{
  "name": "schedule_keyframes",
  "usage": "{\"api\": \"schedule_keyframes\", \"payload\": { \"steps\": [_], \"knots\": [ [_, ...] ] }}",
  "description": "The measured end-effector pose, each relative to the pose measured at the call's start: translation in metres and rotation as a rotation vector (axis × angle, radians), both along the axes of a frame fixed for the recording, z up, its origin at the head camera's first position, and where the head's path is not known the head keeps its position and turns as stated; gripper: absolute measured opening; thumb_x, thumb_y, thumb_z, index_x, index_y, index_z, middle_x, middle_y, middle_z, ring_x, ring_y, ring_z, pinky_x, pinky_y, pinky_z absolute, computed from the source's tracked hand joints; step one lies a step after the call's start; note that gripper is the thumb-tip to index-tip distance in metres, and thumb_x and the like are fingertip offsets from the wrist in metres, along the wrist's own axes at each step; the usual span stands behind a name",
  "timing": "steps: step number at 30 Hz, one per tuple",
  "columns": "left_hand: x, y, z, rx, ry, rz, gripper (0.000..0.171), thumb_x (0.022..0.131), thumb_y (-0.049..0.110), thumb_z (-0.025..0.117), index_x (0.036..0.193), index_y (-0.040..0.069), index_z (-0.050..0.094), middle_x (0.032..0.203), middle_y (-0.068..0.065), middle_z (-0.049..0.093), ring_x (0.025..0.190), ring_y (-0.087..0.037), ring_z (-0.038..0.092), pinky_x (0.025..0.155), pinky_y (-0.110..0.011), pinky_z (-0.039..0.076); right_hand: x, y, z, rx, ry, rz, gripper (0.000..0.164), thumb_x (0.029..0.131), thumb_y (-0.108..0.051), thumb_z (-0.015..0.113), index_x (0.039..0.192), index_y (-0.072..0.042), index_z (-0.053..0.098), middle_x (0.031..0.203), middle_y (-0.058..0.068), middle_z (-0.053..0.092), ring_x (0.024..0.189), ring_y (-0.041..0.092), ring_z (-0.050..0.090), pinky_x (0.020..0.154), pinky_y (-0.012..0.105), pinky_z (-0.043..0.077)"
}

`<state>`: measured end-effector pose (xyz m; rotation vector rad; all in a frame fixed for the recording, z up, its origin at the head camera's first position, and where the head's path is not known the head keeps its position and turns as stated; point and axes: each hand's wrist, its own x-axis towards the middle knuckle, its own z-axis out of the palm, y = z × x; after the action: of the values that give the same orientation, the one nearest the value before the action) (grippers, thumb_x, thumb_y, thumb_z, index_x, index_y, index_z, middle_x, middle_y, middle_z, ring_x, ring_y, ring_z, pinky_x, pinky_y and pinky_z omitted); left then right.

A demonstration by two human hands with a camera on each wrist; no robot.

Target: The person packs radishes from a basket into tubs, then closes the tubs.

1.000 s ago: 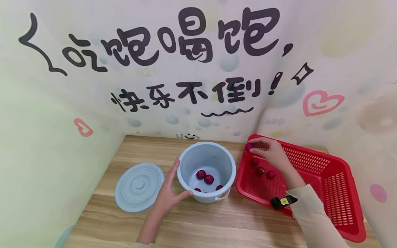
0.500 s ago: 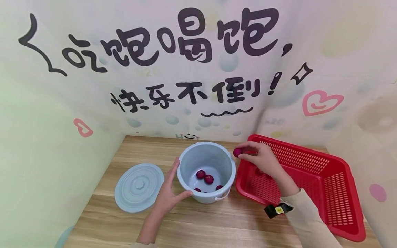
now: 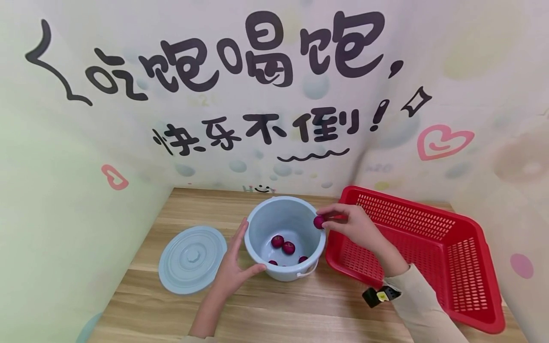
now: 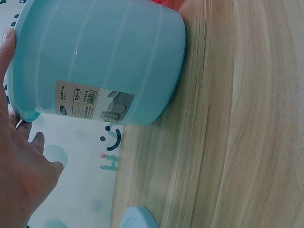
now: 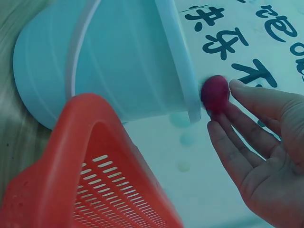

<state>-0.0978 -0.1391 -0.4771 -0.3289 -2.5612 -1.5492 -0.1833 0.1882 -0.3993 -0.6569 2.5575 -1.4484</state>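
A light blue bucket (image 3: 285, 272) stands with several dark red, plum-like fruits (image 3: 289, 248) on its bottom. My right hand (image 3: 352, 225) pinches another such fruit (image 3: 319, 222) between thumb and fingertips at the bucket's right rim. In the right wrist view, this fruit (image 5: 216, 94) appears just beyond the rim, slightly blurred. My left hand (image 3: 231, 271) rests against the bucket's left side, thumb and fingers spread and fairly straight along the rim. In the left wrist view, the left hand (image 4: 21, 175) has its thumb and a finger at the rim.
A red perforated basket (image 3: 472, 267) stands close on the bucket's right, its near-left part covered by my right arm. Left of the bucket, a light blue lid (image 3: 193, 259) lies flat on the wooden table (image 3: 274, 314). A printed wall (image 3: 206, 109) rises behind.
My right hand has carried the fruit from the basket's left end leftward to the bucket's rim. The fruits seen earlier in the basket are now behind my hand and arm. My left hand has stayed put.
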Motion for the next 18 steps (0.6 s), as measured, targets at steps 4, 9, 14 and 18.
{"api": "schedule_keyframes", "payload": {
  "steps": [4, 9, 14, 18],
  "knots": [
    [0.000, 0.000, 0.000, 0.002, 0.000, -0.001, 0.109, 0.074, 0.029, 0.088, 0.160, 0.030, 0.020, 0.168, 0.005, 0.018, 0.155, -0.033, 0.018, 0.117, -0.067, 0.026, 0.000, 0.000, 0.000, 0.007, 0.000, -0.007, 0.035, 0.088, -0.014, 0.076, 0.123, -0.012, 0.070, 0.120, 0.013, 0.072, 0.105, 0.030, 0.071, 0.085, 0.032, 0.062],
    [0.000, 0.000, 0.000, 0.005, -0.017, 0.003, 0.109, 0.075, 0.029, 0.088, 0.160, 0.032, 0.020, 0.168, 0.005, 0.017, 0.155, -0.033, 0.018, 0.116, -0.068, 0.026, 0.001, 0.001, 0.002, 0.018, 0.013, -0.027, 0.035, 0.088, -0.014, 0.076, 0.122, -0.012, 0.071, 0.119, 0.012, 0.072, 0.105, 0.029, 0.071, 0.084, 0.032, 0.062],
    [0.000, 0.000, 0.000, 0.002, -0.032, 0.008, 0.109, 0.075, 0.030, 0.088, 0.159, 0.034, 0.019, 0.169, 0.006, 0.016, 0.155, -0.033, 0.017, 0.116, -0.068, 0.026, -0.001, 0.005, 0.001, 0.044, 0.053, -0.039, 0.034, 0.088, -0.014, 0.076, 0.121, -0.012, 0.071, 0.118, 0.009, 0.073, 0.106, 0.026, 0.071, 0.086, 0.035, 0.062],
    [0.000, 0.000, 0.000, 0.001, -0.041, 0.010, 0.109, 0.075, 0.031, 0.088, 0.159, 0.035, 0.019, 0.168, 0.007, 0.016, 0.155, -0.033, 0.017, 0.116, -0.068, 0.026, -0.004, 0.010, 0.002, 0.065, 0.059, -0.060, 0.033, 0.088, -0.014, 0.076, 0.120, -0.014, 0.071, 0.117, 0.008, 0.073, 0.105, 0.025, 0.071, 0.088, 0.039, 0.061]
  ]
}}
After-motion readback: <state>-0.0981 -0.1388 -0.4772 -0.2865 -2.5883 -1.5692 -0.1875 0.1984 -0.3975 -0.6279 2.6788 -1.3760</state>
